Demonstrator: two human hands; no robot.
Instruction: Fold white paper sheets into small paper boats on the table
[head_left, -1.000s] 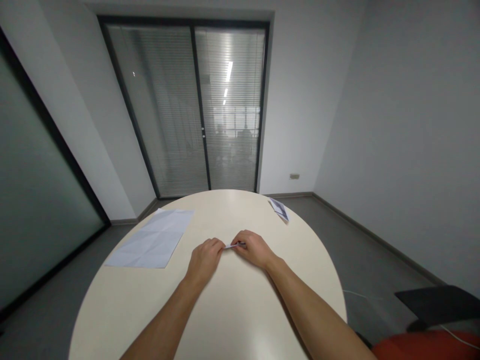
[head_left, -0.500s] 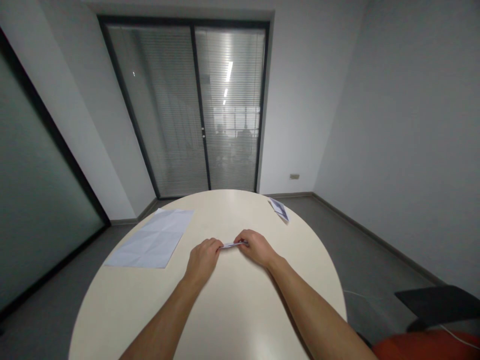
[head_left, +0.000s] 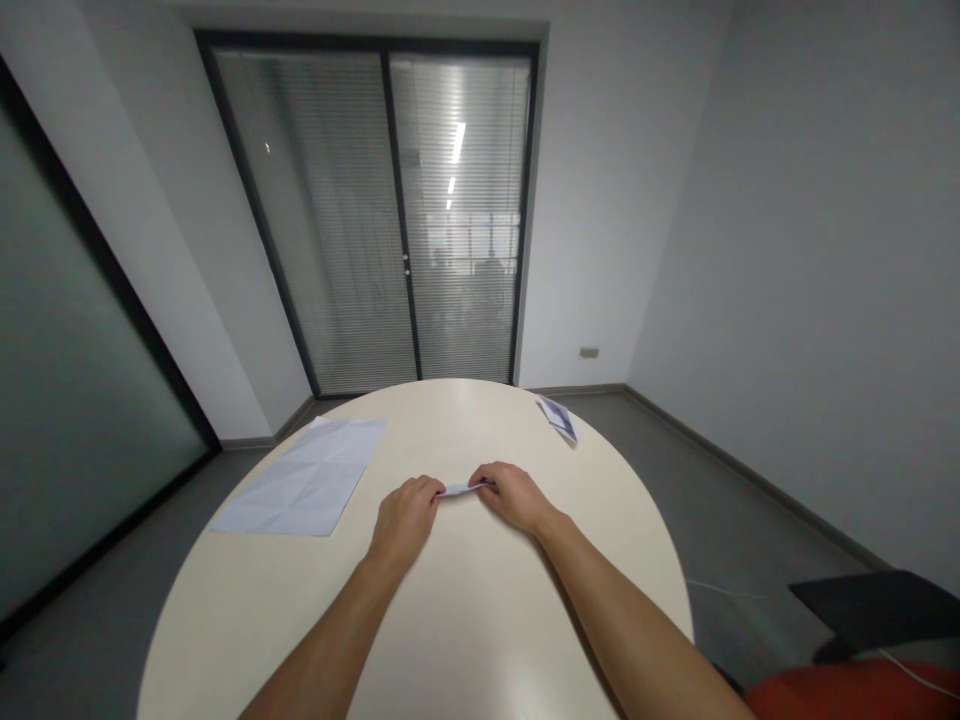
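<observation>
A narrow strip of folded paper (head_left: 458, 490), pale and seen nearly edge-on, spans the gap between my two hands just over the middle of the table. My left hand (head_left: 407, 515) pinches its left end, thumb and fingers closed. At the other end, my right hand (head_left: 512, 494) has its fingers closed on the paper too. Both ends of the strip are hidden by my fingers. Off to the left lies a large white paper sheet (head_left: 307, 480), flat and crossed by creases.
The round cream table (head_left: 450, 610) carries a small folded paper piece (head_left: 558, 418) at its far right edge. A black chair part (head_left: 877, 608) and a red seat (head_left: 862, 692) stand at lower right. Beyond the table are glass doors (head_left: 360, 230) with blinds.
Almost nothing differs. My right hand has shifted very slightly, and the paper between my hands shows a little more of its face.
</observation>
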